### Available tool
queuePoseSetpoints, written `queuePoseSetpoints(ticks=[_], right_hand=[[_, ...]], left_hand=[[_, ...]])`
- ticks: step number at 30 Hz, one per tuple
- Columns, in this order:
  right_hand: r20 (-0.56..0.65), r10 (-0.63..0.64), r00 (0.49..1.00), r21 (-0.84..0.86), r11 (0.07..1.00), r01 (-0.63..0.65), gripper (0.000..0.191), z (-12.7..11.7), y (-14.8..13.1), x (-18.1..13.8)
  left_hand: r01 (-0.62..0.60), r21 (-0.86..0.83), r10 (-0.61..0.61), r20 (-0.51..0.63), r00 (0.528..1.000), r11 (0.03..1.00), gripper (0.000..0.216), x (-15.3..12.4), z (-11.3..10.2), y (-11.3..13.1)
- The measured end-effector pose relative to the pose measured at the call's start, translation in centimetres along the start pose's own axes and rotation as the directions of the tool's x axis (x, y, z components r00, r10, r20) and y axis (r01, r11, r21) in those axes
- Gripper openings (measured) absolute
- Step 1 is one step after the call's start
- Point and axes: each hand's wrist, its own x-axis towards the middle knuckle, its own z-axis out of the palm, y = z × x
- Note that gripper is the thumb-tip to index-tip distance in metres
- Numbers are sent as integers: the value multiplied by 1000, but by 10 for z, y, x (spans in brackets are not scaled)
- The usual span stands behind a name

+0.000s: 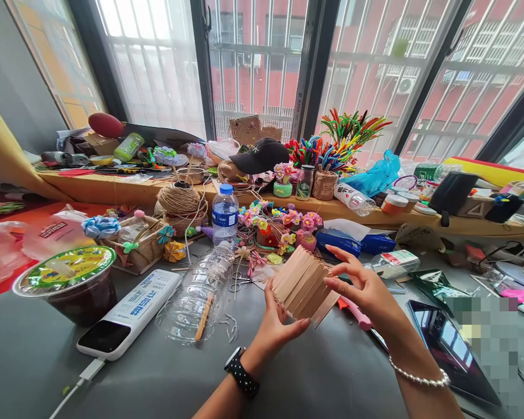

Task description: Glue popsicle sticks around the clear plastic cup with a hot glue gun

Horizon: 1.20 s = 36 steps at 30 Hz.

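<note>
Above the table [157, 384], sticks [300, 284] already aligned in a row are clasped by the left hand [268, 333], the right hand [367, 290] is held with fingers partly spread at their edge, any pinch indeterminable, and one loose stick [204, 319] is left by the bottle [196, 285].

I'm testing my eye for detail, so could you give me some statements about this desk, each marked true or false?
1. The left hand holds a row of pale wooden craft sticks. True.
2. The silver beaded bracelet circles the left wrist. False: that bracelet circles the right wrist.
3. A white cable is plugged into the white rectangular device. True.
4. The clear plastic cup with a yellow-green lid is empty. False: something dark fills much of it.
</note>
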Motion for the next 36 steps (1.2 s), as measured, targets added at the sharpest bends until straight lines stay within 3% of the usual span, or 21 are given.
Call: queuePoseSetpoints(ticks=[13,16,19,22,26,30,34,36], right_hand=[[-69,-120,990,-232,968,101,21,5,-4,0],[-40,-168,985,-286,946,150,19,13,-8,-1],[14,-215,976,-330,921,208,17,23,-12,-4],[89,-253,963,-342,900,269,15,36,-15,-6],[169,-325,931,-362,858,365,11,55,-17,-10],[220,-393,893,-376,811,449,6,71,-16,-14],[275,-381,883,-394,793,465,4,73,-18,-17],[288,-365,885,-393,798,457,3,71,-19,-17]], left_hand=[[32,124,-33,7,999,992,108,1,-10,-5],[63,195,-53,-52,997,979,107,-7,-18,6],[35,337,13,-140,990,941,100,-21,-29,22],[19,497,49,-124,991,868,87,-34,-42,38],[-70,640,166,-90,982,765,87,-42,-52,54],[-180,782,270,15,963,596,88,-40,-51,68],[-230,893,261,134,956,386,87,-36,-45,81],[-242,913,220,176,960,327,86,-35,-41,85]])
